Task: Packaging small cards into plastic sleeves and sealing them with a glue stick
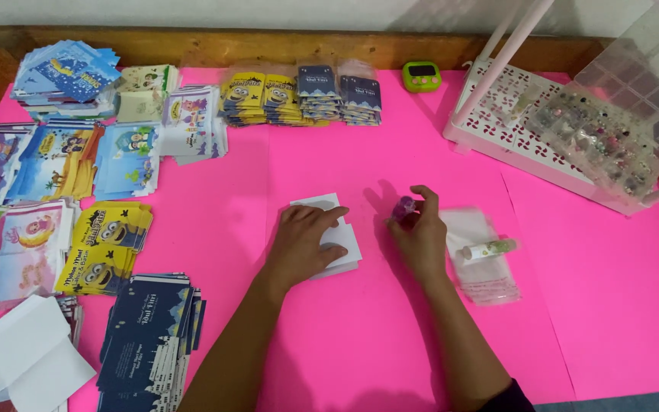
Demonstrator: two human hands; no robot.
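My left hand (303, 243) lies flat on a small stack of white cards (342, 235) in the middle of the pink table cover (589, 305). My right hand (419, 238) is just to the right of it, fingers closed on a small purple object (403, 207) held at the fingertips. Beside my right hand lies a pile of clear plastic sleeves (482, 259) with a small pale tube (490, 249) resting on top.
Stacks of printed envelopes cover the left side (108, 248) and the back (303, 95). A green timer (421, 75) sits at the back. A white rack (512, 122) with a clear compartment box of beads (604, 141) stands at the right. Dark blue envelopes (150, 336) lie front left.
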